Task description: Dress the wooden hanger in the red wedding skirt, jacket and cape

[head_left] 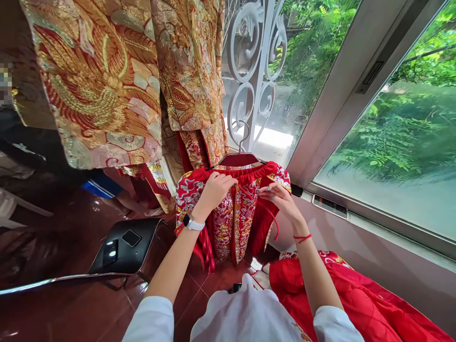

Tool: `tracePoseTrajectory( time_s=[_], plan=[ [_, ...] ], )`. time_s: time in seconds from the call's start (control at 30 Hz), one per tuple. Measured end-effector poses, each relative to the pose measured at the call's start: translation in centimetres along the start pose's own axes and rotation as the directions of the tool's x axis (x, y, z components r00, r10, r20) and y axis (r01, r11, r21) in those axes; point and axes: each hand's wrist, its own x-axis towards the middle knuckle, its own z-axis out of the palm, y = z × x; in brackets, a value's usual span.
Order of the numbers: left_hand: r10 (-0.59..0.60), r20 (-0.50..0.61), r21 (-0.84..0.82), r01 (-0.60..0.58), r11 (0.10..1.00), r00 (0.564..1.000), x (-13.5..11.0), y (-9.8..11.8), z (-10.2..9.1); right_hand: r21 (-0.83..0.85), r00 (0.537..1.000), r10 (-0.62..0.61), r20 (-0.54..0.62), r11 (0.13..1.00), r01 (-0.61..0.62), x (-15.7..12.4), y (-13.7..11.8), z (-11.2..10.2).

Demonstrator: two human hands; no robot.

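Observation:
A red skirt (pixel 223 223) with silver and gold embroidery hangs in front of me from a dark clothes hanger (pixel 238 160) with a metal hook. Its red waistband is gathered. My left hand (pixel 218 188), with a watch (pixel 193 223) on the wrist, is closed at the left part of the waistband, seemingly on a thin red cord. Farther right, my right hand (pixel 280 195) pinches the cord near the skirt's right side. A loose length of red cord (pixel 275 228) dangles below this hand. The fingertips partly hide what they grip.
Gold-and-red embroidered garments (pixel 103 90) hang at upper left. A black chair (pixel 130 242) holds two dark devices. Red fabric (pixel 342 294) lies at lower right. A phone (pixel 329 206) rests on the window ledge. Behind the hanger stands a white scrolled metal grille (pixel 254 71). Another person's leg (pixel 131 203) shows at left.

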Motion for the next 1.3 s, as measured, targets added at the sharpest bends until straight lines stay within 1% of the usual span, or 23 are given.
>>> tracePoseTrajectory(
  time_s=[0.07,0.13,0.23,0.3,0.33,0.37,0.4,0.47,0.53,0.63,0.7,0.8,0.83,0.9,0.97,1.03,1.1,1.13,1.17,1.2,1.23,1.27,1.3],
  plan=[
    [0.004,0.002,-0.007,-0.004,1.000,1.000,0.0,0.0,0.2,0.025,0.998,-0.014,0.068,1.000,0.012,1.2,-0.7,1.3],
    [-0.025,-0.011,-0.015,0.025,1.000,1.000,0.1,0.1,0.3,-0.078,0.997,-0.018,0.080,0.997,0.025,2.4,-1.0,3.3],
    [-0.109,-0.051,-0.010,0.108,0.994,0.993,0.0,0.3,0.6,-0.313,1.000,-0.026,-0.007,0.950,0.023,3.8,-0.6,6.2],
    [-0.127,-0.070,-0.003,0.127,0.992,0.989,-0.2,0.3,0.7,-0.471,0.997,-0.051,-0.051,0.882,0.021,4.2,-0.1,7.3],
    [-0.120,-0.079,-0.004,0.120,0.993,0.990,-0.4,0.3,0.7,-0.520,0.996,-0.070,-0.063,0.854,0.027,4.3,0.0,7.5],
    [-0.111,-0.092,-0.008,0.111,0.994,0.990,-0.6,0.2,0.8,-0.539,0.994,-0.087,-0.073,0.841,0.035,4.3,0.1,7.5],
    [-0.103,-0.108,-0.015,0.102,0.995,0.989,-0.9,0.1,0.9,-0.529,0.992,-0.096,-0.082,0.848,0.038,4.2,0.0,7.2],
    [-0.086,-0.144,-0.040,0.081,0.996,0.986,-1.4,0.0,1.0,-0.458,0.991,-0.088,-0.103,0.889,0.032,4.0,-0.5,6.4],
    [-0.068,-0.178,-0.068,0.057,0.996,0.982,-1.8,-0.2,1.0,-0.437,0.988,-0.090,-0.121,0.899,0.028,3.7,-1.5,5.5],
    [-0.032,-0.228,-0.122,0.004,0.993,0.973,-2.1,-0.2,0.9,-0.546,0.984,-0.138,-0.116,0.836,0.053,3.3,-3.2,4.6],
    [-0.023,-0.277,-0.155,-0.021,0.988,0.961,-2.3,0.2,0.7,-0.599,0.984,-0.153,-0.092,0.798,0.068,3.1,-3.7,4.3],
    [-0.102,-0.379,-0.179,0.035,0.983,0.920,-2.8,1.8,0.4,-0.598,0.983,-0.165,-0.081,0.797,0.085,2.9,-3.2,4.1],
    [-0.155,-0.414,-0.195,0.079,0.978,0.897,-3.1,2.5,0.4,-0.588,0.981,-0.174,-0.080,0.803,0.094,2.8,-2.8,4.1],
    [-0.284,-0.478,-0.261,0.175,0.949,0.831,-3.4,4.1,0.5,-0.579,0.976,-0.201,-0.080,0.807,0.118,2.9,-2.0,4.0],
    [-0.424,-0.514,-0.361,0.260,0.896,0.746,-3.5,5.5,0.8,-0.586,0.969,-0.231,-0.085,0.798,0.139,3.0,-1.4,4.1],
    [-0.559,-0.497,-0.485,0.322,0.813,0.664,-3.5,6.8,1.2,-0.607,0.957,-0.272,-0.099,0.779,0.158,3.1,-1.0,4.2],
    [-0.689,-0.420,-0.613,0.376,0.695,0.591,-3.4,7.9,1.8,-0.625,0.947,-0.303,-0.105,0.761,0.174,3.0,-0.7,4.4],
    [-0.748,-0.360,-0.670,0.403,0.623,0.558,-3.4,8.2,2.0,-0.629,0.945,-0.309,-0.103,0.757,0.179,3.0,-0.6,4.5],
    [-0.794,-0.280,-0.720,0.429,0.545,0.539,-3.3,8.4,2.1,-0.629,0.946,-0.310,-0.093,0.755,0.185,2.9,-0.5,4.6],
    [-0.825,-0.181,-0.766,0.449,0.460,0.535,-3.2,8.5,2.2,-0.629,0.948,-0.308,-0.081,0.753,0.191,2.9,-0.5,4.6],
    [-0.837,-0.068,-0.812,0.458,0.363,0.543,-3.1,8.3,2.1,-0.632,0.949,-0.308,-0.068,0.750,0.198,2.9,-0.6,4.5],
    [-0.827,0.059,-0.857,0.453,0.245,0.560,-3.1,8.0,1.9,-0.639,0.949,-0.310,-0.057,0.742,0.204,2.9,-0.9,4.4],
    [-0.793,0.187,-0.894,0.434,0.107,0.581,-3.0,7.4,1.5,-0.651,0.948,-0.316,-0.049,0.729,0.209,3.0,-1.2,4.3]
  ],
)
